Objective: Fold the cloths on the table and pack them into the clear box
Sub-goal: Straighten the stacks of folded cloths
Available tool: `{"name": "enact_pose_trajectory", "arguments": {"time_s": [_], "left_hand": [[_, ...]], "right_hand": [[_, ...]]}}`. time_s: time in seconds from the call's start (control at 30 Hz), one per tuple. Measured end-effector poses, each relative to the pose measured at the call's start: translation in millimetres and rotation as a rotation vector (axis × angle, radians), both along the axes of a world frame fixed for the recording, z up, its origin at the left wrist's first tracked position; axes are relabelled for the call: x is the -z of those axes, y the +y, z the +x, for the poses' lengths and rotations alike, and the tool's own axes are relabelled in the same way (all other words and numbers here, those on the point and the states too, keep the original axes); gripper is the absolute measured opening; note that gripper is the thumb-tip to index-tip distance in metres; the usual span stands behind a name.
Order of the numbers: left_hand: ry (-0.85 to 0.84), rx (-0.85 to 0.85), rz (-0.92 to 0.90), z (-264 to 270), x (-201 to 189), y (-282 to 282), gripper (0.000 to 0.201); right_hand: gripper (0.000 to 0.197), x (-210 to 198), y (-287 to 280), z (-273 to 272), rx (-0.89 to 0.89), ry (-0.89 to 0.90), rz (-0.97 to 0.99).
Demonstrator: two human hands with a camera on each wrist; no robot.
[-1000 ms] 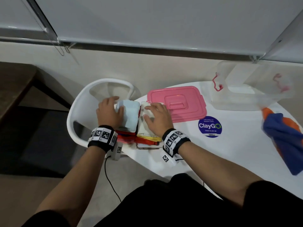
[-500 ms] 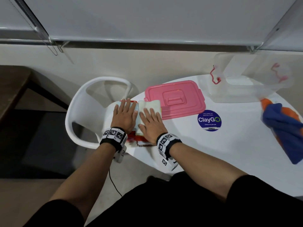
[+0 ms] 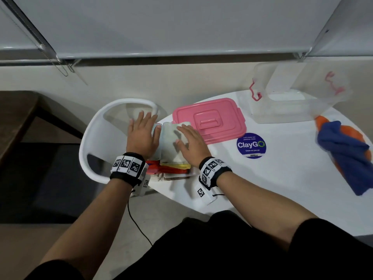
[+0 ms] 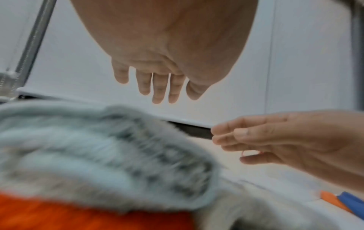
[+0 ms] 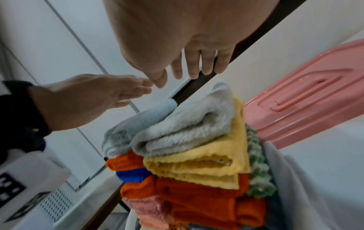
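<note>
From the head view, the left hand [image 3: 141, 136] and right hand [image 3: 190, 146] hover flat, fingers straight, over a stack of folded cloths [image 3: 171, 158] at the near left edge of the white table [image 3: 282, 178]; neither holds anything. The pink lid [image 3: 210, 120] lies just behind the stack, and the clear box [image 3: 292, 98] stands well apart at the far right, near a loose blue and orange cloth [image 3: 343, 154]. A white chair [image 3: 96, 138] sits left of the table. In the left wrist view the left hand [image 4: 169, 62] is spread above a blurred pale blue cloth [image 4: 98, 152], not touching it. In the right wrist view the right hand [image 5: 187, 46] hangs with straight fingers above the stack [image 5: 197, 163], clear of the top grey cloth [image 5: 183, 129], which lies on a yellow cloth [image 5: 206, 163] over orange ones.
</note>
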State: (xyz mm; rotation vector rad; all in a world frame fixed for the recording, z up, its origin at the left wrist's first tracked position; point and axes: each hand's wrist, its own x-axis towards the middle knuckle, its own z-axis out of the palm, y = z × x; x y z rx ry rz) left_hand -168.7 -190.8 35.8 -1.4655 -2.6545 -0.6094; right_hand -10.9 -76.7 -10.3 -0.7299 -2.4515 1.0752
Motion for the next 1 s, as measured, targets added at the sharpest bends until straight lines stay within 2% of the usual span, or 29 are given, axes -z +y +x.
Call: {"name": "enact_pose_trajectory", "arguments": {"time_s": [0.1, 0.2, 0.37, 0.47, 0.57, 0.67, 0.87, 0.93, 1.0], "left_hand": [[0.104, 0.088, 0.167, 39.2, -15.9, 17.1, 0.035], [0.081, 0.235, 0.180, 90.9, -6.0, 46.0, 0.022], [-0.161, 0.355, -0.002, 171.3, 45.6, 98.3, 0.022], [-0.306, 0.372, -0.141, 222.0, 71.0, 133.1, 0.021], [-0.393, 0.385, -0.256, 270.4, 88.8, 170.5, 0.020], [-0.446, 0.438, -0.364, 317.6, 99.3, 216.7, 0.022], [-0.417, 0.479, -0.516, 401.3, 106.8, 290.6, 0.027], [-0.404, 0.497, -0.542, 420.9, 105.7, 307.7, 0.028], [-0.389, 0.518, -0.557, 434.8, 103.6, 325.3, 0.030]], "right_hand": [[0.043, 2.1, 19.7, 27.9, 0.179, 0.090, -0.077], [0.043, 17.0, 44.5, 67.0, 0.318, 0.051, -0.126], [0.050, 46.6, 93.6, 169.7, 0.479, -0.141, -0.162], [0.044, 59.5, 133.0, 250.5, 0.594, -0.306, -0.155], [0.041, 70.8, 168.6, 324.6, 0.716, -0.478, -0.170], [0.049, 77.2, 196.6, 387.2, 0.805, -0.586, -0.174], [0.062, 88.7, 230.7, 471.7, 0.991, -0.566, -0.125], [0.058, 92.0, 244.4, 489.2, 1.064, -0.521, -0.180], [0.045, 91.9, 260.5, 501.4, 1.118, -0.486, -0.215]]}}
